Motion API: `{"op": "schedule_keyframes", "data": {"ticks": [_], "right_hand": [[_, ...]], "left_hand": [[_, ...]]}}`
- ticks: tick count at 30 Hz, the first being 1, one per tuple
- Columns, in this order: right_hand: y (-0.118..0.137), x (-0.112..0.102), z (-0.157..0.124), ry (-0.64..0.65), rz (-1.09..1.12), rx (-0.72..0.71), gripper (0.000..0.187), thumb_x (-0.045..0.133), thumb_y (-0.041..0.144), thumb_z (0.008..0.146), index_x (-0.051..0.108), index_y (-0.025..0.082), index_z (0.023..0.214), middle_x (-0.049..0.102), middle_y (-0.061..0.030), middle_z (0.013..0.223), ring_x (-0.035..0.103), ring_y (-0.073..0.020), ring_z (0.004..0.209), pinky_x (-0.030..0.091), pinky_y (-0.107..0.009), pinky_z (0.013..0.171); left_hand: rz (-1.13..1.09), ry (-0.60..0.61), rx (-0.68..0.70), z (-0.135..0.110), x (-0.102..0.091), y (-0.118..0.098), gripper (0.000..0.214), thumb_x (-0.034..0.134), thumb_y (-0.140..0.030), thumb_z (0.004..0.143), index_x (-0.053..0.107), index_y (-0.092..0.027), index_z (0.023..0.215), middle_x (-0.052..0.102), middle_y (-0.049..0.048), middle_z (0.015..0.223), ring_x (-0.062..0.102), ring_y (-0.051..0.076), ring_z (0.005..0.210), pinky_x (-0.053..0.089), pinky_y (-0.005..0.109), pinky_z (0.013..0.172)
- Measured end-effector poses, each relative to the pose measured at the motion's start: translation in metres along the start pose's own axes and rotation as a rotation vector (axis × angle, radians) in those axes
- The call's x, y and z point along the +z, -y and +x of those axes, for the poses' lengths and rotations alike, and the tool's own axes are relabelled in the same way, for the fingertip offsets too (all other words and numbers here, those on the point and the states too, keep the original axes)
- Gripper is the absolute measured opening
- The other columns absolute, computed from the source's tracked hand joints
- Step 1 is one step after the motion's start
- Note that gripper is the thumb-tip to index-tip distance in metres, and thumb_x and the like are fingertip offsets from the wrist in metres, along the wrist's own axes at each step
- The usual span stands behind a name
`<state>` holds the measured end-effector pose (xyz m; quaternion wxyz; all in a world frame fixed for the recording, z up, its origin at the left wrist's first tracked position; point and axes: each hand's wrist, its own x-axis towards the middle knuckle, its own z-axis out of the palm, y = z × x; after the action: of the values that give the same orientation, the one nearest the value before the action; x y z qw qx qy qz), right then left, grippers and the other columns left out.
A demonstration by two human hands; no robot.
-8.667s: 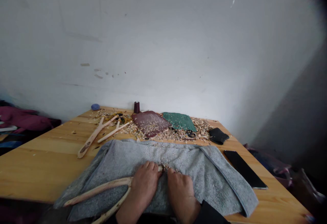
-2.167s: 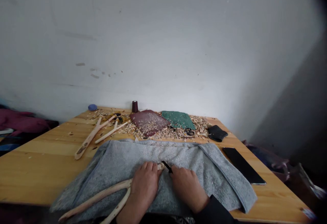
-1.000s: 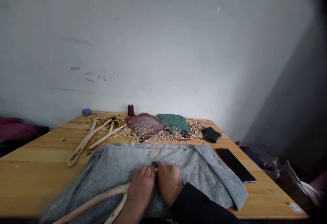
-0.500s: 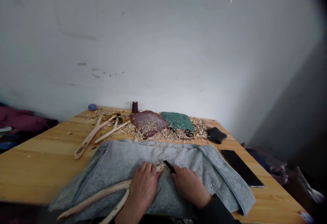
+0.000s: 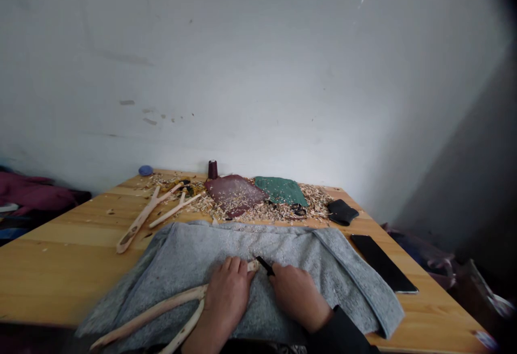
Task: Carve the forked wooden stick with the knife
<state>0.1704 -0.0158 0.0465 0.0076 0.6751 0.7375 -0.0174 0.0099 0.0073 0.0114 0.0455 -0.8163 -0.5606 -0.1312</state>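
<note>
My left hand (image 5: 229, 292) is closed around a peeled forked stick (image 5: 161, 305), pressing it down on a grey cloth (image 5: 194, 251). The two prongs spread toward me at the lower left, and the stick's short end pokes out past my thumb. In my right hand (image 5: 297, 292) is a knife (image 5: 265, 265) with a dark blade, its grip hidden in my fist. The blade tip lies close by the stick's end; whether it touches the wood I cannot tell.
Two more forked sticks, a larger one (image 5: 139, 224) and a smaller one (image 5: 173, 213), lie at the left. Wood shavings (image 5: 278, 213) cover the back around a maroon sheet (image 5: 236, 192), a green cloth (image 5: 280, 189) and a thread spool (image 5: 212, 169). A black tablet-like slab (image 5: 383, 264) lies right.
The knife and my right hand have shifted slightly left, bringing the blade nearer the stick's end. My left hand keeps its hold in about the same place.
</note>
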Motion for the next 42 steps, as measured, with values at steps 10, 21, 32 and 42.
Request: {"op": "schedule_keyframes", "data": {"ticks": [10,21,32,42], "right_hand": [[0.004,-0.003,-0.001,0.002,-0.019,-0.063,0.027,0.041,0.017,0.093,0.068,0.019,0.096,0.073,-0.0097,0.088,0.07,-0.0252,0.082,0.05,-0.032,0.066],[0.031,-0.012,0.011,0.031,-0.093,-0.04,0.033,0.04,0.0,0.086,0.07,0.013,0.091,0.072,-0.0121,0.089,0.07,-0.0235,0.083,0.048,-0.029,0.065],[-0.001,0.002,0.006,-0.012,-0.021,-0.079,0.026,0.041,0.016,0.091,0.067,0.016,0.096,0.073,-0.0115,0.086,0.071,-0.0263,0.08,0.05,-0.032,0.065],[0.0,0.003,0.0,-0.024,-0.015,-0.115,0.029,0.039,0.015,0.092,0.068,0.018,0.095,0.073,-0.009,0.087,0.07,-0.0241,0.08,0.051,-0.031,0.066]], "left_hand": [[0.008,0.009,0.013,0.0,-0.001,0.0,0.027,0.043,-0.028,0.096,0.068,-0.019,0.094,0.067,0.0062,0.093,0.06,0.025,0.092,0.042,0.036,0.077],[0.013,0.024,0.106,0.001,0.003,0.003,0.024,0.044,-0.021,0.095,0.067,-0.02,0.095,0.067,0.0034,0.092,0.059,0.023,0.092,0.042,0.035,0.077],[-0.01,0.015,0.03,-0.001,-0.003,0.0,0.02,0.049,-0.026,0.093,0.068,-0.02,0.094,0.068,0.005,0.095,0.06,0.023,0.094,0.044,0.035,0.079],[-0.049,0.042,0.005,-0.002,-0.003,0.0,0.019,0.049,-0.026,0.093,0.068,-0.019,0.094,0.067,0.0059,0.096,0.06,0.025,0.096,0.046,0.039,0.082]]}}
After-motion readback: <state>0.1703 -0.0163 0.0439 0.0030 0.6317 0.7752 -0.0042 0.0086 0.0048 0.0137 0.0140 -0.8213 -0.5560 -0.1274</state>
